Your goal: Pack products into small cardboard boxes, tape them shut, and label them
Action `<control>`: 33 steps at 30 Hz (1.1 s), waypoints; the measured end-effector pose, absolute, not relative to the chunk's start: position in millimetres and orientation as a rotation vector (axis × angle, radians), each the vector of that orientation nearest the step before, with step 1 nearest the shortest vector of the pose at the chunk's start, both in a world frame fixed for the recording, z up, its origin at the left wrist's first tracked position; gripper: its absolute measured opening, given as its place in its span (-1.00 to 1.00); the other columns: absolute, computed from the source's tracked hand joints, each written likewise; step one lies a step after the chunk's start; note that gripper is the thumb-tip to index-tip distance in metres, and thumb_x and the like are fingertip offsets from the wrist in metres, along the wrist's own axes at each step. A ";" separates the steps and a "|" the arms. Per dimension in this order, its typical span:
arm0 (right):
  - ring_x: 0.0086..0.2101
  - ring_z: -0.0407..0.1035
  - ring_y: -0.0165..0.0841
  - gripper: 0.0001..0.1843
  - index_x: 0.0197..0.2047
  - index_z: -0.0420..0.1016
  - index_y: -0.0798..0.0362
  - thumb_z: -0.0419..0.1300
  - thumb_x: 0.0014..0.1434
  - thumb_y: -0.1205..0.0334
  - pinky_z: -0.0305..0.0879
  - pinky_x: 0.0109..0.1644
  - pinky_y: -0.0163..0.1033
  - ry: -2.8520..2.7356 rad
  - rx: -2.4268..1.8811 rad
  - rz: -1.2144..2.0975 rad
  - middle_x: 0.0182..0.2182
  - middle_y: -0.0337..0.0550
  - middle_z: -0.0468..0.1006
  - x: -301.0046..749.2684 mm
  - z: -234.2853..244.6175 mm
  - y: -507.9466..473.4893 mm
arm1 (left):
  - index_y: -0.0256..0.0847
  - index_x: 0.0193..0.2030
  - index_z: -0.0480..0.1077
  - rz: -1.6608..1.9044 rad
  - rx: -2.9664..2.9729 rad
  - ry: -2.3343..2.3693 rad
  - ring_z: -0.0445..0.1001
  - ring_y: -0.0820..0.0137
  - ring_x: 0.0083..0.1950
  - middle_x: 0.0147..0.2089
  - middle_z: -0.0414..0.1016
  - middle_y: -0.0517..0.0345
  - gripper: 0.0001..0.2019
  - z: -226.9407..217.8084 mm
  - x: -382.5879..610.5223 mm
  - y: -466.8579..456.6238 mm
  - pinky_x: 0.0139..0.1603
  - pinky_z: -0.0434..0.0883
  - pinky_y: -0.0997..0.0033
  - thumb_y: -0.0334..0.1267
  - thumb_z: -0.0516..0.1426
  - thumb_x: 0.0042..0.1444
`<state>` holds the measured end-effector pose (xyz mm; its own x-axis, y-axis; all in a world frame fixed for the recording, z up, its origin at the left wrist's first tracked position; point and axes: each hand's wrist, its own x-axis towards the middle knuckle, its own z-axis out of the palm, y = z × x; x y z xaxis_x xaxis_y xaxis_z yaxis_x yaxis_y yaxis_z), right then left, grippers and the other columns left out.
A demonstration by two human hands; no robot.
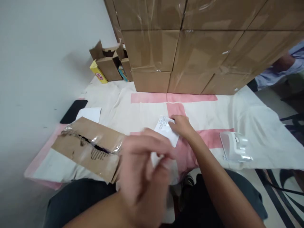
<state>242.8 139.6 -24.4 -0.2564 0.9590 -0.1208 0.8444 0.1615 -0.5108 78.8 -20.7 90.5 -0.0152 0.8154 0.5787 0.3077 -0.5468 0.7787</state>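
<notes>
Leaflet, white with small printed squares, lay on the cream cloth with pink stripes just in front of my knees, seen from my head camera.

My right hand had its fingers bent narrow on the leaflet's far edge; whether they pinched or only pressed, I could not tell. My left hand, close to the camera and blurred, was closed around a pale scrap, possibly the leaflet's near end.

To my left lay a flattened carton, its tape torn open. To my right a clear plastic tray sat well apart from both hands.

As I judged it, the unpacking was done and the paper was out, with only the paper left in hand.

Beyond rose stacked cartons, with someone's sleeve at the right.
</notes>
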 end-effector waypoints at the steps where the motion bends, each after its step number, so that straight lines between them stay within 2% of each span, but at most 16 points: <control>1: -0.17 0.43 -0.14 -0.86 -0.26 0.48 0.10 0.10 0.22 0.27 0.30 0.02 0.00 -2.234 -1.670 0.807 -0.24 0.03 0.60 242.2 -20.7 141.1 | -0.08 0.01 0.30 1.568 1.815 1.088 0.48 0.36 -0.19 -0.16 0.46 0.08 -0.87 80.2 84.7 -17.7 -0.24 0.52 0.31 -0.29 -0.02 0.41; 2: -0.25 0.42 -0.23 -0.88 -0.31 0.44 0.08 0.11 0.20 0.26 0.32 -0.10 -0.13 -2.260 -1.580 0.898 -0.30 -0.06 0.58 242.1 -16.3 141.9 | -0.07 -0.02 0.28 1.537 1.818 1.025 0.47 0.35 -0.22 -0.22 0.44 0.10 -0.87 65.9 89.0 -14.1 -0.27 0.50 0.29 -0.33 -0.02 0.38; 4: -0.33 0.38 -0.33 -0.89 -0.37 0.37 0.05 0.13 0.19 0.24 0.29 -0.25 -0.26 -2.302 -1.403 1.057 -0.37 -0.19 0.52 242.0 -7.9 140.4 | -0.10 -0.05 0.29 1.443 1.944 0.993 0.46 0.32 -0.25 -0.28 0.43 0.11 -0.86 30.1 90.0 -6.4 -0.25 0.46 0.22 -0.36 0.04 0.28; 7: -0.37 0.36 -0.36 -0.86 -0.38 0.34 0.05 0.14 0.20 0.22 0.27 -0.30 -0.29 -2.287 -1.209 1.327 -0.41 -0.25 0.46 238.4 -5.3 126.4 | -0.11 -0.06 0.30 1.299 2.200 1.146 0.48 0.26 -0.20 -0.23 0.48 0.08 -0.85 -19.6 72.9 -1.0 -0.20 0.45 0.19 -0.36 0.08 0.25; 9: -0.33 0.39 -0.34 -0.90 -0.32 0.40 0.07 0.14 0.23 0.24 0.30 -0.24 -0.27 -2.170 -1.141 1.475 -0.36 -0.21 0.51 232.8 -11.4 107.1 | -0.13 -0.02 0.31 1.171 2.246 1.270 0.49 0.23 -0.12 -0.15 0.49 0.03 -0.83 -37.2 57.5 -4.3 -0.12 0.46 0.16 -0.35 0.10 0.26; 13: -0.16 0.45 -0.28 -0.86 -0.14 0.49 0.07 0.11 0.32 0.27 0.32 -0.05 -0.20 -1.913 -1.096 1.602 -0.19 -0.15 0.58 226.3 -24.1 54.9 | -0.15 0.11 0.30 1.013 2.338 1.329 0.45 0.16 -0.03 -0.01 0.47 -0.06 -0.70 -37.3 39.0 -18.0 -0.04 0.43 0.10 -0.28 0.14 0.25; 17: -0.18 0.45 -0.31 -0.79 -0.07 0.49 0.02 0.06 0.43 0.15 0.34 -0.12 -0.24 -1.828 -1.162 1.771 -0.19 -0.19 0.57 240.3 -18.1 14.3 | -0.18 0.18 0.28 0.908 2.294 1.211 0.40 0.11 0.04 0.07 0.42 -0.11 -0.60 -27.5 30.7 -26.7 0.04 0.42 0.04 -0.13 0.16 0.25; 19: -0.24 0.44 -0.32 -0.77 -0.11 0.48 0.02 0.06 0.44 0.11 0.33 -0.20 -0.26 -1.845 -1.253 1.770 -0.23 -0.19 0.56 248.9 -11.2 0.6 | -0.18 0.20 0.29 0.846 2.218 1.157 0.38 0.11 0.07 0.09 0.40 -0.12 -0.57 -26.6 28.4 -29.5 0.07 0.44 0.03 -0.09 0.16 0.25; 22: -0.37 0.40 -0.34 -0.75 -0.20 0.47 0.01 0.06 0.44 0.09 0.28 -0.32 -0.27 -1.877 -1.357 1.692 -0.35 -0.21 0.55 256.2 -2.7 -17.4 | -0.17 0.21 0.30 0.817 2.211 1.103 0.39 0.15 0.07 0.08 0.37 -0.10 -0.59 -28.3 29.9 -34.9 0.05 0.47 0.08 -0.22 0.18 0.23; 26: -0.35 0.45 -0.31 -0.73 -0.19 0.54 -0.06 0.07 0.44 0.05 0.32 -0.29 -0.25 -1.843 -1.334 1.682 -0.35 -0.22 0.59 263.5 2.5 -36.3 | -0.15 0.18 0.34 0.872 2.333 1.036 0.40 0.24 -0.06 0.00 0.39 -0.04 -0.62 -29.7 39.2 -41.9 -0.07 0.48 0.17 -0.36 0.19 0.23; 33: -0.33 0.42 -0.30 -0.65 -0.20 0.54 -0.04 0.03 0.46 -0.02 0.31 -0.26 -0.21 -1.865 -1.356 1.786 -0.33 -0.19 0.57 283.2 -0.1 -43.7 | -0.19 0.15 0.39 0.910 2.409 0.951 0.42 0.29 -0.11 -0.06 0.47 -0.01 -0.70 -34.6 47.8 -38.1 -0.12 0.46 0.21 -0.21 0.18 0.32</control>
